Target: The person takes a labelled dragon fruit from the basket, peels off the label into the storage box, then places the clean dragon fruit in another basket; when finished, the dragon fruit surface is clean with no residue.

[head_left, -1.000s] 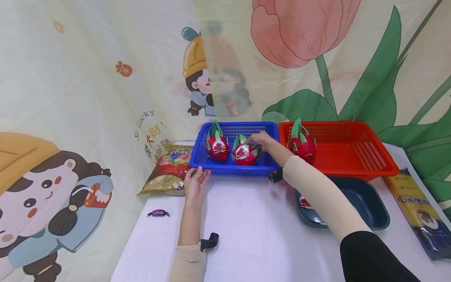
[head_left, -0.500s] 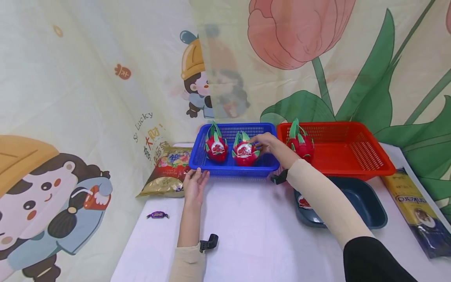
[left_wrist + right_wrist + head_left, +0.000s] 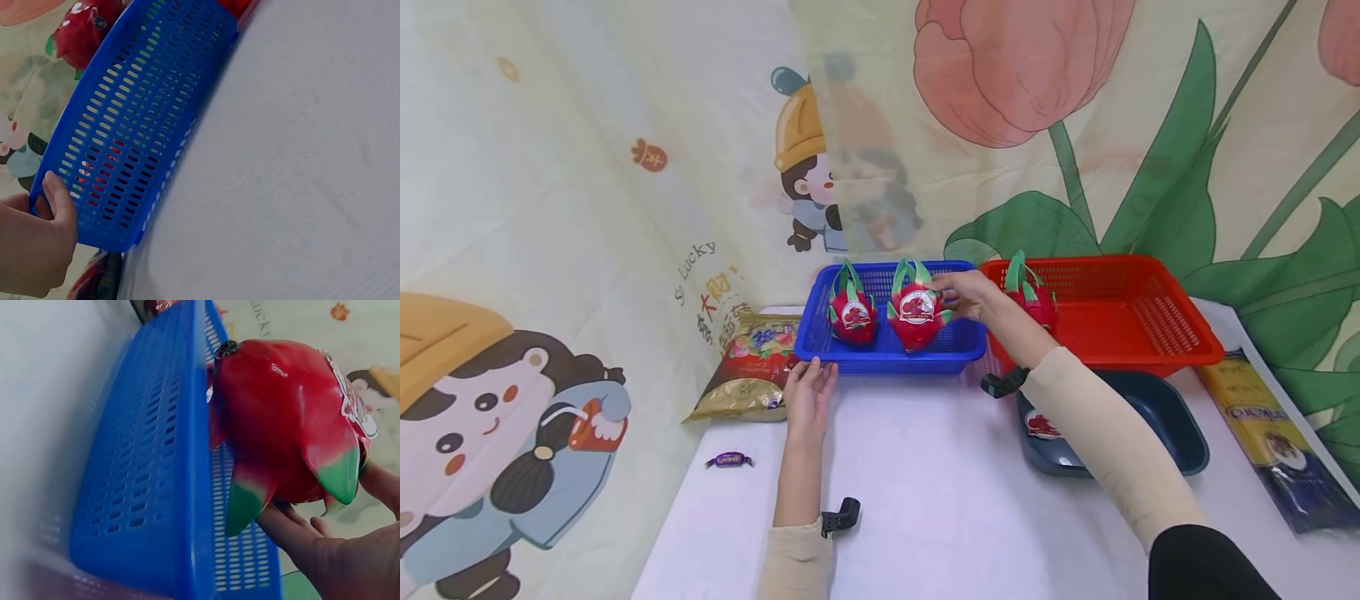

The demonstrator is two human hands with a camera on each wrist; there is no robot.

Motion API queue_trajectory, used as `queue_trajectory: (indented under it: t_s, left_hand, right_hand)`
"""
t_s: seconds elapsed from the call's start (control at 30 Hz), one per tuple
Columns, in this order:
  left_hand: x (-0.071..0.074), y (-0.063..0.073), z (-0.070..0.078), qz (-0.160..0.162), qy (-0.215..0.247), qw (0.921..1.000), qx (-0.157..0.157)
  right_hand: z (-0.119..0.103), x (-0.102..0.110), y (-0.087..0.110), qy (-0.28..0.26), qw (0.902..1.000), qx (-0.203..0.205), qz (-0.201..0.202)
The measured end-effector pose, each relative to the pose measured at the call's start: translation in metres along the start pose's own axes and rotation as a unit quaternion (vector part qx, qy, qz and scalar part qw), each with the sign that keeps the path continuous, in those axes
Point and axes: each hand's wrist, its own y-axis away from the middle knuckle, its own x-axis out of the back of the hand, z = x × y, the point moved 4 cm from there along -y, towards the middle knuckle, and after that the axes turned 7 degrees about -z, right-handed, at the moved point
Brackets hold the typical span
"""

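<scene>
My right hand (image 3: 966, 296) grips a red dragon fruit (image 3: 917, 321) with green tips and a round white-and-red label, from its right side. In the right wrist view this dragon fruit (image 3: 275, 419) is at the rim of the blue basket (image 3: 190, 456), fingers under it and thumb at its label side. A second dragon fruit (image 3: 853, 312) sits at the left in the basket. My left hand (image 3: 808, 396) holds the basket's front left edge; the left wrist view has a finger (image 3: 61, 200) hooked over the rim.
A red basket (image 3: 1157, 367) stands to the right with one dragon fruit (image 3: 1032, 304), partly behind my right arm. A dark basin (image 3: 1187, 454) is in front of it. A candy bag (image 3: 748, 371), a purple wrapped candy (image 3: 730, 460) and a yellow-and-blue packet (image 3: 1273, 442) flank the white table.
My right hand has raised the right-hand dragon fruit somewhat in the blue basket and turned its label more to the front. The left hand keeps its place on the rim.
</scene>
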Motion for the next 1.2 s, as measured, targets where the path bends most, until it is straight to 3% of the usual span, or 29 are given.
queue_trajectory:
  t_s: [0.47,0.87,1.2]
  left_hand:
    - [0.004,-0.002,0.002,-0.007,0.006,1.0000,-0.002]
    - [0.000,-0.003,0.002,-0.021,0.013,0.9997,-0.007]
    - [0.000,-0.001,0.000,-0.014,0.014,0.9998,0.004]
  right_hand:
    - [0.004,-0.010,0.064,-0.030,0.9993,0.019,-0.012]
    - [0.034,-0.012,0.101,-0.021,0.9986,0.045,-0.017]
    - [0.063,-0.011,0.129,-0.011,0.9985,0.052,0.009]
